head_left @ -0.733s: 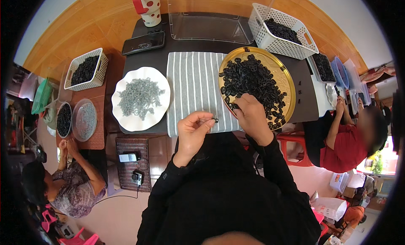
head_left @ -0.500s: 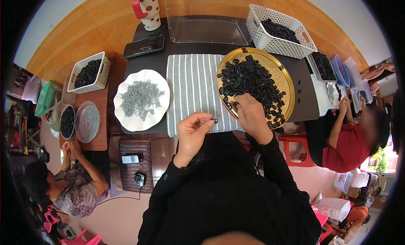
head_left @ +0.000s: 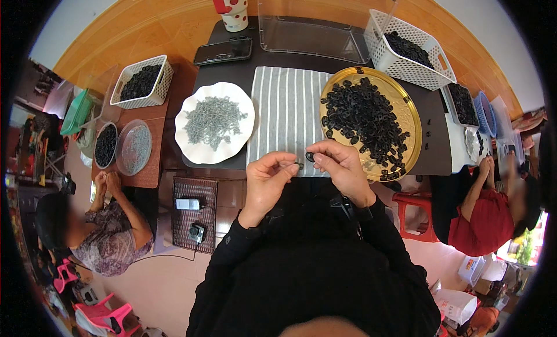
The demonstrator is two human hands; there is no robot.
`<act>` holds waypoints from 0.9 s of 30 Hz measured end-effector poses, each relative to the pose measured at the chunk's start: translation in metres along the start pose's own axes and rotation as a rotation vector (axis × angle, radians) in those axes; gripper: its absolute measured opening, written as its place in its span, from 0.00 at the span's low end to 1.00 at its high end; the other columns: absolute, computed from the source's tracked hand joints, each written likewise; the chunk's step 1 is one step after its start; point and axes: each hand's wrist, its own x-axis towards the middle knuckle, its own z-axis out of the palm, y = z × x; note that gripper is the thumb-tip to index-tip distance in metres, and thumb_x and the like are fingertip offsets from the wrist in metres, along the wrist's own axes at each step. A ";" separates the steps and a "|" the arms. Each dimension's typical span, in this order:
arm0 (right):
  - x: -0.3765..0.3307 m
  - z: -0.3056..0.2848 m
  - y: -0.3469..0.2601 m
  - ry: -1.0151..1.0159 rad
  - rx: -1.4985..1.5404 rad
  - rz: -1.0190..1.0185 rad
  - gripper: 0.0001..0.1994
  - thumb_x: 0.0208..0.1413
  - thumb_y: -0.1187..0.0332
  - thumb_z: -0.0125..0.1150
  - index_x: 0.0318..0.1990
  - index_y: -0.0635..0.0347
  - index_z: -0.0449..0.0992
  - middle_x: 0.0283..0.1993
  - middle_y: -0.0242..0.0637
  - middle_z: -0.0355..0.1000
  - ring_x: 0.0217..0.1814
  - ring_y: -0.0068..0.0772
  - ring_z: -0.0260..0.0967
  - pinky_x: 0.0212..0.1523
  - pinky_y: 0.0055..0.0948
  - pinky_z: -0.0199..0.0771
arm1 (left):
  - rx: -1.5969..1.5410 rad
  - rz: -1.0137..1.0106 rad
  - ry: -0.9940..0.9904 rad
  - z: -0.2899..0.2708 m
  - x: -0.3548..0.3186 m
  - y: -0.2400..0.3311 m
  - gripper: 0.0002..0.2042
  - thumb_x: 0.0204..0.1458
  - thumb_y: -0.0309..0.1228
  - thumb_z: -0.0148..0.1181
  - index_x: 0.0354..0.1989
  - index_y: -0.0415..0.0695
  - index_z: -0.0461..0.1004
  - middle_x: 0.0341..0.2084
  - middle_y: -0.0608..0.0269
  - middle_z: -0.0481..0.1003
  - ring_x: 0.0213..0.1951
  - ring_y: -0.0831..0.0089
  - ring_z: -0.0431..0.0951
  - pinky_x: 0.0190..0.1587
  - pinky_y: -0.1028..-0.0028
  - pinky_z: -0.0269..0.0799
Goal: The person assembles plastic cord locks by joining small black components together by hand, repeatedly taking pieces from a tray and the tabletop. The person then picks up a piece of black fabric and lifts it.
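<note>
My left hand point(head_left: 268, 175) pinches a small grey metal piece point(head_left: 299, 163) at its fingertips. My right hand point(head_left: 339, 166) holds a small black ring-shaped part point(head_left: 310, 156) right beside it, the two nearly touching over the near edge of the striped cloth point(head_left: 284, 113). A round gold tray point(head_left: 411, 128) heaped with black parts point(head_left: 365, 119) lies just right of my hands. A white scalloped plate point(head_left: 191, 148) with a pile of grey metal pieces point(head_left: 213, 121) lies to the left.
A white basket point(head_left: 409, 70) of black parts and a clear plastic box point(head_left: 310, 38) stand at the back, with a phone point(head_left: 223, 51) and a dotted cup point(head_left: 232, 6). Two people sit at side tables, left point(head_left: 98, 232) and right point(head_left: 493, 212), with more bowls and baskets.
My right hand left the gold tray and came over to my left hand with a black part. The view shifted slightly.
</note>
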 end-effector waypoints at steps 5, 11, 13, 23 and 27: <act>0.002 0.006 -0.003 -0.051 -0.064 -0.044 0.09 0.59 0.78 0.54 0.47 0.66 0.74 0.36 0.29 0.72 0.34 0.16 0.66 0.36 0.19 0.68 | -0.069 -0.069 -0.129 -0.001 0.001 0.006 0.16 0.50 0.13 0.58 0.48 0.35 0.75 0.28 0.68 0.76 0.31 0.83 0.73 0.36 0.82 0.70; 0.002 0.008 -0.002 -0.009 0.058 0.039 0.07 0.59 0.78 0.55 0.43 0.66 0.74 0.35 0.29 0.72 0.33 0.15 0.66 0.35 0.17 0.67 | -0.113 -0.070 -0.170 -0.003 0.002 0.000 0.17 0.49 0.12 0.58 0.49 0.34 0.75 0.28 0.67 0.76 0.31 0.83 0.74 0.37 0.82 0.71; 0.003 0.008 -0.001 -0.004 0.078 0.038 0.06 0.59 0.78 0.55 0.42 0.65 0.74 0.35 0.29 0.72 0.33 0.16 0.67 0.35 0.18 0.68 | -0.109 -0.075 -0.171 -0.003 0.003 0.000 0.17 0.49 0.12 0.58 0.49 0.34 0.75 0.28 0.67 0.76 0.31 0.83 0.74 0.37 0.81 0.70; 0.006 0.014 0.010 0.137 -0.647 -0.359 0.05 0.54 0.79 0.56 0.38 0.66 0.73 0.32 0.37 0.70 0.31 0.31 0.69 0.33 0.26 0.69 | -0.064 -0.075 -0.074 -0.013 0.002 0.008 0.18 0.48 0.12 0.60 0.49 0.36 0.75 0.26 0.69 0.76 0.30 0.84 0.73 0.34 0.83 0.68; 0.004 0.024 0.014 0.077 -1.118 -0.622 0.08 0.41 0.80 0.62 0.28 0.64 0.68 0.29 0.41 0.60 0.35 0.45 0.65 0.33 0.40 0.67 | -0.039 -0.044 -0.023 -0.020 0.000 0.009 0.16 0.48 0.13 0.60 0.47 0.35 0.76 0.27 0.68 0.77 0.29 0.84 0.73 0.32 0.83 0.68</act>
